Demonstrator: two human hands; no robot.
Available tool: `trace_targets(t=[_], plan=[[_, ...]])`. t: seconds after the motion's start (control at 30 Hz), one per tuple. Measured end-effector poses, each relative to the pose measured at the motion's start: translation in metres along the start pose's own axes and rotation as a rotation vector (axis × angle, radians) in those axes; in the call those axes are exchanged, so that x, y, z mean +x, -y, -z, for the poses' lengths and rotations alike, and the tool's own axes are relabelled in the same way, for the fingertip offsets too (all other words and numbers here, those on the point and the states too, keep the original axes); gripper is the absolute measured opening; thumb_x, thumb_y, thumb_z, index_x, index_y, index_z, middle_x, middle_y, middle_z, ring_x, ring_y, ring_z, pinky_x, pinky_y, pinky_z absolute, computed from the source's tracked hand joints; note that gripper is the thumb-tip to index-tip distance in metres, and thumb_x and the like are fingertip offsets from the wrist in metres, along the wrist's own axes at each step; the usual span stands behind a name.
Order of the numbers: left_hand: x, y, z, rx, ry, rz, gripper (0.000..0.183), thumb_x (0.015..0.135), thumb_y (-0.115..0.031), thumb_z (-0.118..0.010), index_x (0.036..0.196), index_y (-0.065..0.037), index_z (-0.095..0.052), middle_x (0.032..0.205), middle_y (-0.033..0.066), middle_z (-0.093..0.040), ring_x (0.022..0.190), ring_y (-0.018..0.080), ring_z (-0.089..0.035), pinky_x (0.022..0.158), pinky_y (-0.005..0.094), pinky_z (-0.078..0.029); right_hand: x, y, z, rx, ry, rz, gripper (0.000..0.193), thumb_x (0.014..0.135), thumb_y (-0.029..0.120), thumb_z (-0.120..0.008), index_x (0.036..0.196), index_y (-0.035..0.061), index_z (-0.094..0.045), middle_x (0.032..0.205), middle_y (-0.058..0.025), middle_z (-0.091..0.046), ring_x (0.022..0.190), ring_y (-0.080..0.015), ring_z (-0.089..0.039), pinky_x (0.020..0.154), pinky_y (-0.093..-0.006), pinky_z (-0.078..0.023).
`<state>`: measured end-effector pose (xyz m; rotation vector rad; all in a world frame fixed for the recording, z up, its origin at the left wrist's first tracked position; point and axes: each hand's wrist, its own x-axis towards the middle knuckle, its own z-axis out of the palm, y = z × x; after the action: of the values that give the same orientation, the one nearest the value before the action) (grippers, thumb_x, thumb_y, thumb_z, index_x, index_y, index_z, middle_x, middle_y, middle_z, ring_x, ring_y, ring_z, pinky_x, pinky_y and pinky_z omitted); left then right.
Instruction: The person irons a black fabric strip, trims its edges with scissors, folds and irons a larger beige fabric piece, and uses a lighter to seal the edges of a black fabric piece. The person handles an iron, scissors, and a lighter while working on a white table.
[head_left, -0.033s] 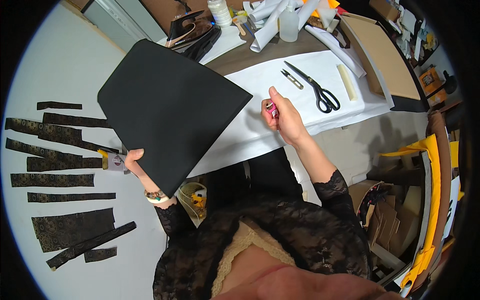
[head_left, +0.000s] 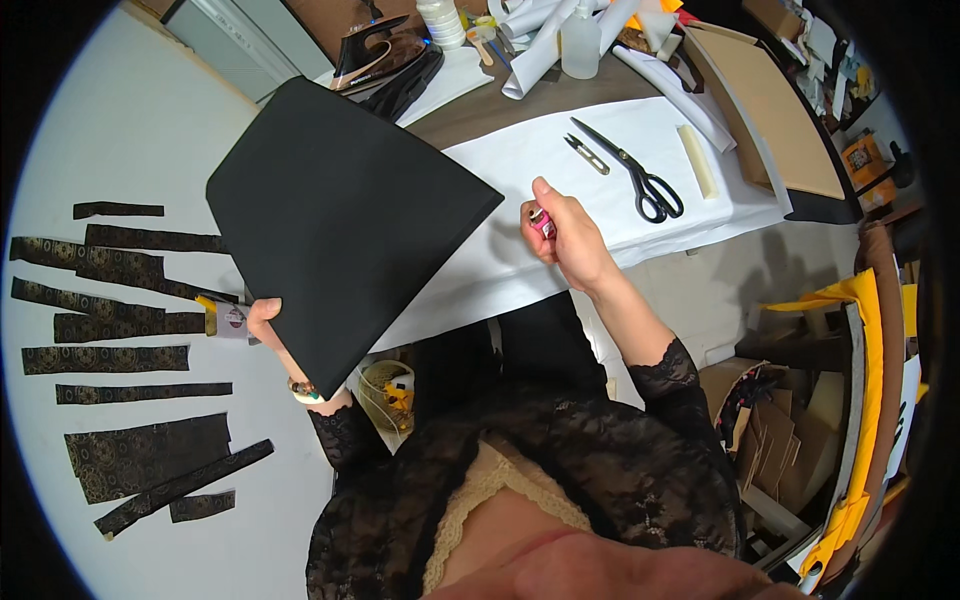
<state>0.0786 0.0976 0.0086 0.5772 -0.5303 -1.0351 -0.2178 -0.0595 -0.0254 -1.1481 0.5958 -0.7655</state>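
My left hand (head_left: 265, 322) grips the lower left edge of a large flat black panel (head_left: 340, 210), thumb on top and the other fingers hidden beneath. The panel is held up at a slant, with one corner pointing toward my right hand. My right hand (head_left: 575, 240) is closed around a small pink lighter (head_left: 541, 222), of which only the metal-tipped end shows. Beyond that hand, black-handled scissors (head_left: 640, 175) and small thread snips (head_left: 587, 154) lie on the white-covered table (head_left: 480, 270). A cream-coloured strip (head_left: 697, 162) lies right of the scissors.
Several dark patterned fabric strips (head_left: 120, 359) lie on the white surface at left. An iron (head_left: 375, 60), a white bottle (head_left: 440, 22), a translucent bottle (head_left: 579, 45) and rolled paper (head_left: 535, 70) stand at the back. A shallow box (head_left: 765, 110) sits at the table's right end.
The black panel has turned slightly, its left edge shifting a little to the right. My right hand keeps its grip, almost still.
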Motion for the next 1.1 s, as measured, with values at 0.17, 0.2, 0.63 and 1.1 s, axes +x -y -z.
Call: trace_targets(t=[0.17, 0.2, 0.63, 1.1], plan=[[-0.007, -0.002, 0.05, 0.211, -0.107, -0.155, 0.051, 0.077, -0.022, -0.048, 0.121, 0.003, -0.05, 0.116, 0.0131, -0.059, 0.102, 0.0224, -0.058, 0.089, 0.0298, -0.048, -0.01, 0.01, -0.014, 0.002, 0.051, 0.018, 0.059, 0.1, 0.046, -0.034, 0.056, 0.0073, -0.044, 0.05, 0.0027, -0.038, 0.046, -0.0068, -0.032, 0.044, -0.0225, -0.027], [-0.008, -0.001, 0.044, 0.144, -0.031, -0.134, 0.049, 0.077, -0.022, -0.048, 0.12, 0.003, -0.051, 0.116, 0.0126, -0.059, 0.103, 0.0219, -0.058, 0.09, 0.0298, -0.047, -0.011, 0.011, -0.015, -0.001, 0.054, 0.033, 0.059, 0.101, 0.045, -0.034, 0.056, 0.0069, -0.044, 0.05, 0.0024, -0.039, 0.047, -0.0071, -0.033, 0.045, -0.0226, -0.028], [-0.011, -0.004, 0.007, -0.094, -0.102, 0.006, 0.053, 0.075, -0.028, -0.056, 0.118, 0.002, -0.052, 0.117, 0.015, -0.059, 0.1, 0.0275, -0.059, 0.089, 0.0355, -0.048, -0.014, 0.02, -0.029, -0.106, 0.017, 0.092, 0.053, 0.1, 0.046, -0.034, 0.063, 0.0093, -0.043, 0.052, 0.0037, -0.039, 0.047, -0.0052, -0.029, 0.043, -0.0223, -0.023], [-0.008, -0.011, 0.041, -0.214, 0.125, 0.092, 0.052, 0.078, -0.02, -0.05, 0.124, 0.004, -0.049, 0.122, 0.0168, -0.059, 0.106, 0.0272, -0.059, 0.096, 0.0351, -0.046, -0.004, 0.027, -0.033, 0.452, 0.434, -0.067, 0.031, 0.098, 0.036, -0.053, 0.082, 0.0092, -0.052, 0.058, 0.0062, -0.037, 0.05, -0.0034, -0.027, 0.047, -0.021, -0.02]])
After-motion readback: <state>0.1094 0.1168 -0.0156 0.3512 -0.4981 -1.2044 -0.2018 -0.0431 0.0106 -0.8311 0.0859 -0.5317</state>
